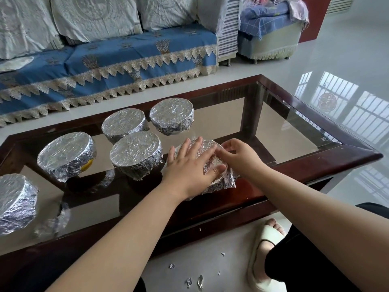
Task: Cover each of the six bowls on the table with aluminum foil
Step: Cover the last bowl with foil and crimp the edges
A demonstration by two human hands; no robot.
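My left hand (190, 165) lies flat over the sixth bowl (210, 163), so I cannot see most of its foil top. The leftmost foil-covered bowl (14, 202) is cut off by the picture's left edge. The counter (315, 165) runs out of view at lower left.

table and load

low glass-topped table (328, 163) with dark red-brown wood frame. six foil-wrapped bowls stand on it: two at the back (124, 127) (171, 118), two mid-row (66, 154) (136, 153), one at far left edge (14, 199), one at right (219, 182) under the hands, foil loose at its base.
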